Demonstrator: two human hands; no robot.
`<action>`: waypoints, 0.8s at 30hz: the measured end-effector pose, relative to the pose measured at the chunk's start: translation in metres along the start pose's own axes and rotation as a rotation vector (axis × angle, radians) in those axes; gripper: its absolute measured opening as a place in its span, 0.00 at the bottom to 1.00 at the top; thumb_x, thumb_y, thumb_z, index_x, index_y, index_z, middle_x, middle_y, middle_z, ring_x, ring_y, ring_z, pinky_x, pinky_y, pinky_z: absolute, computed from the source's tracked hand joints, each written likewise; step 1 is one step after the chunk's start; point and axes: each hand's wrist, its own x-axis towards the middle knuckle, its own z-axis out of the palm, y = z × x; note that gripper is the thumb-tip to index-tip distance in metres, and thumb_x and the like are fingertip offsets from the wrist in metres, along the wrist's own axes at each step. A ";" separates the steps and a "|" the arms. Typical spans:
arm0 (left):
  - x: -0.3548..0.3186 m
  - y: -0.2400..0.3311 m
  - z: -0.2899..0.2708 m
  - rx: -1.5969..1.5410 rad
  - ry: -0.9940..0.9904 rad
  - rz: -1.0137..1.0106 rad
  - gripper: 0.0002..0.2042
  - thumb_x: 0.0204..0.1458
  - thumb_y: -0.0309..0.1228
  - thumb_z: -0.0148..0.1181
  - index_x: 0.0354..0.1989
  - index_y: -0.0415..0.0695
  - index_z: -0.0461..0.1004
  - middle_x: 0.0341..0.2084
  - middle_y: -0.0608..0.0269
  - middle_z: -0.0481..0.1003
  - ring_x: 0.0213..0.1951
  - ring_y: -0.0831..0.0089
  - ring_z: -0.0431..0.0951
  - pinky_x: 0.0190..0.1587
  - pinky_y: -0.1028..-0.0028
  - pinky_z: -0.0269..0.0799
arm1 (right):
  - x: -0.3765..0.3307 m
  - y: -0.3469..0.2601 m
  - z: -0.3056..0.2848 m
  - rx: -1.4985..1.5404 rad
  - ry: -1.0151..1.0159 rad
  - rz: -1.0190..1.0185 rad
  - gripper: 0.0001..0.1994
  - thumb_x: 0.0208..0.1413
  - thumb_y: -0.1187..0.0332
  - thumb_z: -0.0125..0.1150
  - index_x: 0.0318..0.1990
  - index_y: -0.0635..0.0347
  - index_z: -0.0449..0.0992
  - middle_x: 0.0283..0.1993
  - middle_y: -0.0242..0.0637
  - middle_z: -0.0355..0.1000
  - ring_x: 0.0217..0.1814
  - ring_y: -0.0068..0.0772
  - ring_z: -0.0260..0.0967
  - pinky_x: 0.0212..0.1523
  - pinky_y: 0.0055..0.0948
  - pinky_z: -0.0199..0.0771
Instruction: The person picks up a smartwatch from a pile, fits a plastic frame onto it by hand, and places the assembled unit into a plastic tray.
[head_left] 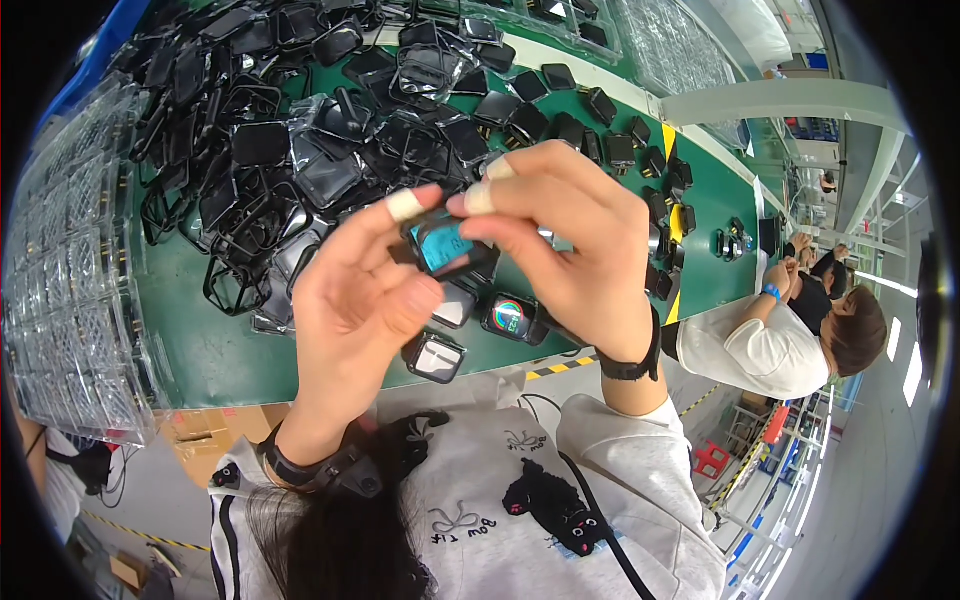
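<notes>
A small rounded-square case [440,247] with a dark rim and a flat blue face was held up over the near part of the smooth green table [225,360]. Its upper edge was pinched closely by the thumb and fingertips of the right hand [590,235]. The left hand [342,285] was half curled, thumb and forefinger spread wide about the case; whether it was gripped there could not be told. Clock directions were taken from the case. A tangled heap of glossy black frames [260,145] was seen at 10 o'clock, crinkled clear plastic trays [85,260] at 9. A lit watch [512,318] was noted at 5, a pale-faced unit [437,358] at 6, near the table's edge. Room for moving was offered by exposed green surface at 8 o'clock
</notes>
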 end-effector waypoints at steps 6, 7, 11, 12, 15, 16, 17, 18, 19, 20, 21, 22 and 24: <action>-0.001 0.007 0.004 -0.007 -0.073 -0.243 0.31 0.56 0.43 0.53 0.57 0.26 0.58 0.51 0.46 0.68 0.51 0.63 0.73 0.54 0.61 0.71 | -0.009 0.001 -0.006 0.066 0.153 -0.251 0.11 0.37 0.83 0.66 0.32 0.64 0.75 0.35 0.40 0.70 0.31 0.38 0.71 0.29 0.26 0.71; -0.001 0.008 0.004 -0.013 -0.092 -0.305 0.34 0.57 0.48 0.51 0.57 0.26 0.58 0.51 0.45 0.69 0.51 0.62 0.73 0.54 0.60 0.71 | -0.011 0.003 -0.003 -0.024 0.165 -0.331 0.11 0.37 0.83 0.66 0.32 0.64 0.75 0.35 0.40 0.69 0.31 0.40 0.71 0.29 0.27 0.71; -0.002 0.005 0.001 -0.041 -0.050 -0.411 0.27 0.60 0.43 0.49 0.55 0.27 0.61 0.45 0.50 0.72 0.46 0.64 0.76 0.51 0.65 0.74 | -0.017 0.012 0.005 -0.175 0.196 -0.492 0.12 0.34 0.83 0.66 0.31 0.64 0.75 0.35 0.41 0.69 0.33 0.44 0.72 0.29 0.30 0.73; -0.002 0.006 0.001 -0.041 -0.047 -0.412 0.27 0.60 0.43 0.49 0.55 0.27 0.61 0.45 0.50 0.72 0.46 0.64 0.76 0.51 0.65 0.74 | -0.017 0.014 0.006 -0.146 0.205 -0.494 0.12 0.33 0.83 0.66 0.31 0.65 0.75 0.35 0.41 0.68 0.33 0.44 0.72 0.29 0.31 0.73; 0.001 0.012 0.000 -0.238 -0.066 -0.529 0.23 0.61 0.38 0.49 0.55 0.28 0.62 0.43 0.52 0.73 0.44 0.67 0.76 0.51 0.66 0.74 | -0.019 0.013 0.003 -0.065 0.109 -0.494 0.13 0.32 0.82 0.66 0.30 0.66 0.75 0.36 0.41 0.67 0.34 0.44 0.72 0.29 0.32 0.74; 0.001 0.012 -0.001 -0.238 -0.066 -0.530 0.23 0.61 0.38 0.49 0.55 0.28 0.62 0.43 0.52 0.73 0.44 0.67 0.76 0.51 0.66 0.74 | -0.020 0.011 0.001 -0.016 0.006 -0.492 0.13 0.32 0.82 0.66 0.30 0.67 0.75 0.37 0.41 0.67 0.34 0.44 0.72 0.29 0.32 0.74; 0.001 0.012 -0.002 -0.206 -0.060 -0.506 0.22 0.60 0.35 0.50 0.54 0.28 0.63 0.43 0.52 0.74 0.44 0.68 0.76 0.50 0.67 0.74 | -0.022 0.008 0.000 0.034 -0.098 -0.488 0.13 0.31 0.82 0.65 0.30 0.67 0.75 0.37 0.41 0.66 0.34 0.44 0.72 0.29 0.32 0.74; 0.000 0.012 -0.003 -0.173 -0.053 -0.482 0.20 0.59 0.33 0.51 0.54 0.29 0.64 0.43 0.52 0.74 0.44 0.69 0.76 0.49 0.68 0.75 | -0.024 0.007 0.001 0.034 -0.099 -0.488 0.13 0.31 0.82 0.65 0.30 0.67 0.75 0.37 0.41 0.66 0.34 0.44 0.72 0.29 0.32 0.74; 0.000 0.011 -0.004 -0.141 -0.047 -0.459 0.19 0.59 0.30 0.52 0.53 0.29 0.64 0.43 0.53 0.74 0.44 0.70 0.76 0.49 0.69 0.75 | -0.028 0.006 0.003 0.086 -0.113 -0.459 0.12 0.34 0.82 0.65 0.31 0.68 0.74 0.38 0.40 0.66 0.35 0.43 0.72 0.31 0.32 0.74; 0.000 0.011 -0.004 -0.142 -0.046 -0.459 0.19 0.59 0.30 0.52 0.53 0.29 0.64 0.43 0.53 0.74 0.44 0.70 0.76 0.49 0.69 0.75 | -0.032 0.006 0.005 0.138 -0.128 -0.431 0.12 0.36 0.83 0.65 0.32 0.68 0.74 0.39 0.40 0.66 0.37 0.42 0.72 0.33 0.31 0.75; -0.001 0.010 -0.003 -0.076 -0.031 -0.438 0.18 0.58 0.27 0.53 0.53 0.29 0.65 0.43 0.53 0.74 0.44 0.71 0.76 0.48 0.70 0.75 | -0.035 0.005 0.006 0.191 -0.142 -0.401 0.11 0.38 0.83 0.64 0.33 0.69 0.74 0.40 0.40 0.66 0.38 0.41 0.72 0.35 0.30 0.75; -0.002 0.009 -0.002 -0.012 -0.017 -0.416 0.17 0.56 0.25 0.54 0.53 0.30 0.65 0.43 0.53 0.74 0.43 0.72 0.76 0.47 0.71 0.75 | -0.036 0.003 0.008 0.190 -0.142 -0.399 0.11 0.38 0.83 0.64 0.33 0.69 0.74 0.40 0.40 0.66 0.38 0.41 0.72 0.35 0.30 0.75; -0.004 0.007 0.000 0.052 -0.006 -0.397 0.17 0.55 0.22 0.54 0.53 0.30 0.66 0.43 0.53 0.75 0.43 0.72 0.76 0.46 0.72 0.75 | -0.035 -0.005 0.012 0.180 0.050 -0.066 0.10 0.44 0.81 0.63 0.36 0.69 0.74 0.42 0.40 0.66 0.41 0.38 0.71 0.40 0.29 0.73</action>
